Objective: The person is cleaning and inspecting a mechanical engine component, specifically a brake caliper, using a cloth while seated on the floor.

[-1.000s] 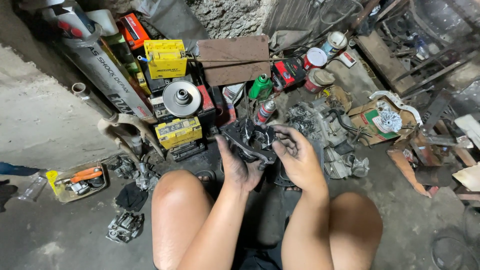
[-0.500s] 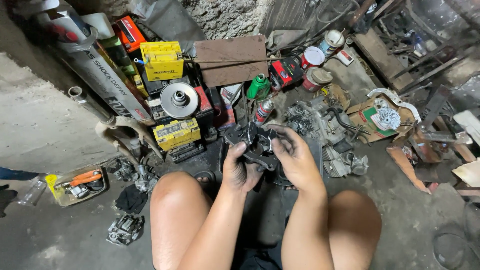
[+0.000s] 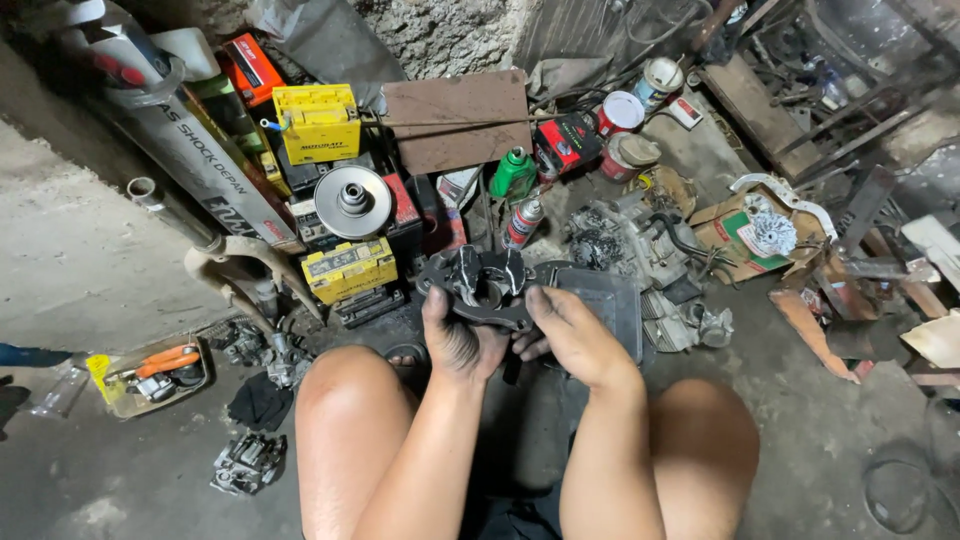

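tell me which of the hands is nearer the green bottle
Left, though only narrowly. The left hand grips the dark metal part below the green bottle; the right hand holds the same part lower and further right.

Concrete floor (image 3: pixel 90 260), stained and dusty. Along the far edge are stacked a yellow battery (image 3: pixel 316 122), a metal pulley disc (image 3: pixel 352 201) and a brown board (image 3: pixel 457 119). A green spray can (image 3: pixel 513 173) and paint tins (image 3: pixel 622 112) are set beside them. A tray of pliers (image 3: pixel 150 372) lies at the left edge.
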